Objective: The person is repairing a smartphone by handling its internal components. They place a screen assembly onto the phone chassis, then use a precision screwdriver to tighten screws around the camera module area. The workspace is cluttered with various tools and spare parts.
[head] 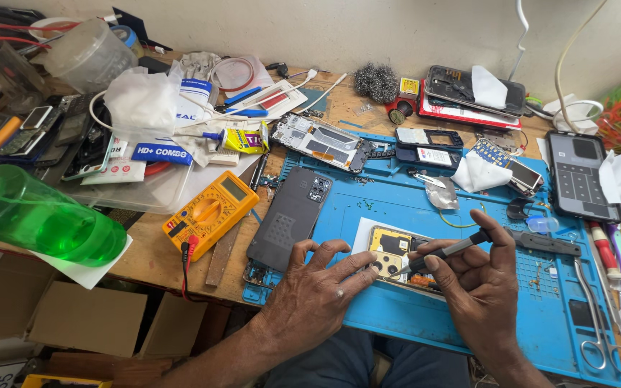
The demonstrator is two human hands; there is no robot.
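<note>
Fingers (pixel 436 260) of the right hand (pixel 479 287) are pinched shut round a screwdriver (pixel 447 251), its tip down on the opened phone (pixel 391 251). That phone lies on the blue mat (pixel 461 323), partly under both hands. Left hand (pixel 318 287) rests flat with fingers spread, fingertips pressing the phone's near edge; it seems to grip nothing, though the palm hides what is beneath. Just left lies a dark back cover (pixel 289 215), and beyond it a yellow multimeter (pixel 210 212).
</note>
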